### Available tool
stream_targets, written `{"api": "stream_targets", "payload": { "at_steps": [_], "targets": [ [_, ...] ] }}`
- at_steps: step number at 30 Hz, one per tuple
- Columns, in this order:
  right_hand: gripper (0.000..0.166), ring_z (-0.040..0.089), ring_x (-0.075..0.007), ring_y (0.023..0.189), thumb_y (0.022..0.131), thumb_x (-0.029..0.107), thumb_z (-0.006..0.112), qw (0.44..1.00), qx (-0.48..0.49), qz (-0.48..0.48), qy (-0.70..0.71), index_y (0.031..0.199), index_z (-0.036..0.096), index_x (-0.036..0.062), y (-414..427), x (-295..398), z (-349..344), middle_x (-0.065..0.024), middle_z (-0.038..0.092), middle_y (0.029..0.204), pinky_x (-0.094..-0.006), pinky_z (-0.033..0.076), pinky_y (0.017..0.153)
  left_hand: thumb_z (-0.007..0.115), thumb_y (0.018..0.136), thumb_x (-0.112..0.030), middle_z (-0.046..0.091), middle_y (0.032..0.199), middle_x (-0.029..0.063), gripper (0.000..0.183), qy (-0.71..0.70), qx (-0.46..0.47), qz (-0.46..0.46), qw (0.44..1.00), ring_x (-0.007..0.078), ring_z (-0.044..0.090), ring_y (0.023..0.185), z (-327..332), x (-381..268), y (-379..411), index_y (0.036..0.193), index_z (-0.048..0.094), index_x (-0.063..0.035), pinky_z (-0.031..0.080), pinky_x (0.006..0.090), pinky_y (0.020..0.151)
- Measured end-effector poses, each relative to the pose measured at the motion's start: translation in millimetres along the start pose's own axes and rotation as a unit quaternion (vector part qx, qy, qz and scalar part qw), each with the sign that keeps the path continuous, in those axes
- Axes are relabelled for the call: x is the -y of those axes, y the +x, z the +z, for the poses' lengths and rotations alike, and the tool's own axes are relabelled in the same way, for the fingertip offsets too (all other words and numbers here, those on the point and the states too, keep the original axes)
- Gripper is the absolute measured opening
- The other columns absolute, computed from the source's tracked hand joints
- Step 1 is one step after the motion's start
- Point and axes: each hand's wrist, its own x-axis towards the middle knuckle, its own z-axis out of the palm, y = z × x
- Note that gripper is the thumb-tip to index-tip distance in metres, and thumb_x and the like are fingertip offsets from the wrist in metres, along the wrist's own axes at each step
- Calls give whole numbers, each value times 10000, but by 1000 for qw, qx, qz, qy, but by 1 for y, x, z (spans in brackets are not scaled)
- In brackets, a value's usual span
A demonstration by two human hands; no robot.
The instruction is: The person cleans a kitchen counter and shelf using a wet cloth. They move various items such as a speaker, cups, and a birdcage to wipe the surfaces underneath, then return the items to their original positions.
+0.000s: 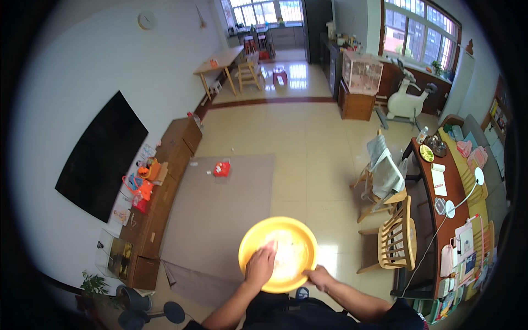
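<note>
A round yellow plastic basin (293,284) is held in front of my body at the bottom middle. My right hand (319,278) grips its rim at the lower right. My left hand (260,264) reaches over the rim into the basin, its fingers extended and partly blurred over the contents. Bright glare hides much of the inside; whether the left fingers hold something cannot be made out. Below the basin a slippered foot (302,293) shows on the floor.
A grey mat (222,210) with a red item (222,168) lies ahead. Along the left wall runs a wooden TV cabinet (154,222). Wooden chairs (397,239) and a long cluttered desk (447,222) stand on the right. A potted plant (94,284) is at the lower left.
</note>
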Motion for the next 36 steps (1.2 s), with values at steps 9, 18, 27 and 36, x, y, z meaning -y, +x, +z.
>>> {"api": "stream_targets", "payload": {
  "at_steps": [9, 18, 27, 36],
  "targets": [
    [353, 781, -244, 974, 1006, 80, 655, 990, -50, -26, 133, 1328, 622, -61, 120, 233, -84, -164, 758, 1177, -350, 675, 808, 529, 1140, -313, 722, 1165, 298, 359, -214, 78, -46, 973, 502, 684, 1101, 61, -22, 337, 1133, 599, 38, 552, 527, 941],
    [345, 771, -239, 965, 1010, 65, 654, 970, -101, -34, 216, 1337, 617, -40, 253, 452, -126, -146, 741, 1185, -344, 680, 807, 620, 1013, 32, 622, 1446, 227, 182, -292, 274, 63, 914, 326, 617, 1371, 111, -13, 643, 1183, 567, -5, 497, 404, 1110],
    [418, 764, -297, 1082, 1002, 65, 671, 974, -41, -57, 217, 1394, 581, -51, 455, 671, -201, -182, 724, 1267, -420, 676, 880, 519, 1038, -89, 668, 1186, 315, 373, 53, 321, 112, 939, 464, 676, 1155, 132, -42, 935, 1393, 570, 14, 548, 546, 964],
    [425, 743, -363, 1108, 966, 52, 673, 977, 14, -28, 212, 1361, 566, -60, 647, 899, -260, -210, 680, 1274, -461, 650, 932, 586, 960, -61, 603, 1311, 301, 279, 59, 285, 181, 939, 450, 649, 1182, 186, 12, 1206, 1200, 706, 16, 538, 502, 1018]
  ]
}}
